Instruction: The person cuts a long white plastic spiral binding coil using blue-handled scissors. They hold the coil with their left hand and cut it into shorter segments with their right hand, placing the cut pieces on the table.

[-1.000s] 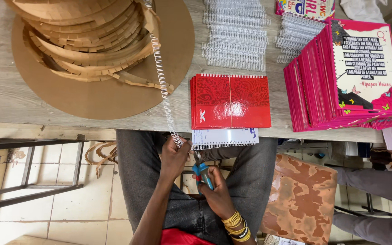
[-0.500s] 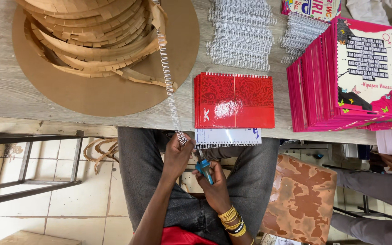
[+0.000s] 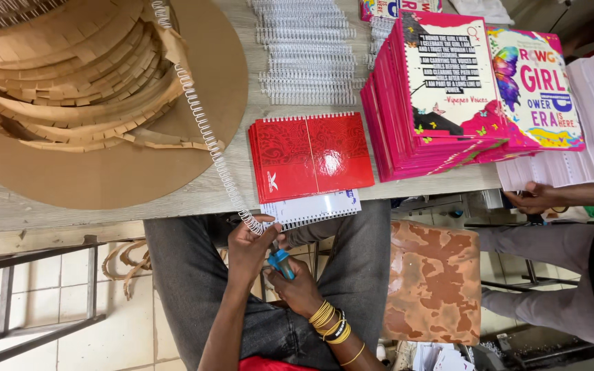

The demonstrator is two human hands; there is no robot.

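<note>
Fingers (image 3: 259, 227) of my left hand (image 3: 249, 251) are still pinching the coil (image 3: 207, 137) at lower centre; right hand (image 3: 297, 288) keeps gripping blue cutters (image 3: 282, 263), now closing on the coil's end.

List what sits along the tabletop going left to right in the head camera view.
Round cardboard spool of brown strips → white wire binding coil trailing down to the left hand → red spiral notebooks → stack of pink notebooks → white paper stack.

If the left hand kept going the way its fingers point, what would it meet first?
The left hand points up-right along the wire coil; it would likely meet the white notebook at the table edge first, though depth is unclear.
</note>
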